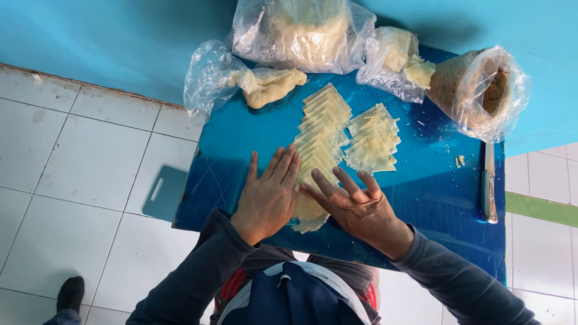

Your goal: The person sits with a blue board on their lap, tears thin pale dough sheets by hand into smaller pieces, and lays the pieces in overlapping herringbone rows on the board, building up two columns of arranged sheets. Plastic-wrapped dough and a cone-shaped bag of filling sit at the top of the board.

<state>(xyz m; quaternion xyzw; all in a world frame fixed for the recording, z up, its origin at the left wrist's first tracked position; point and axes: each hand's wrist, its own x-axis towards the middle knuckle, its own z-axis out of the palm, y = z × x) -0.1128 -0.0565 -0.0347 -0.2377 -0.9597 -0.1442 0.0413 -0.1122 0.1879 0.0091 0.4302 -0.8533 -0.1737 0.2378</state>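
Your left hand and right hand lie open, flat on the near end of the dough-sheet row, whose long axis runs near to far on the blue table. Far plastic bags hold dough.

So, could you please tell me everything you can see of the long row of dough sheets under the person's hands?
The long row of dough sheets is pale yellow, thin and roughly square, looking soft and slightly translucent. The sheets overlap like shingles in a line running away from the person on the blue table. The left hand lies flat on the near end, and the right hand spreads its fingers over the same end. A shorter row of sheets lies just to the right.
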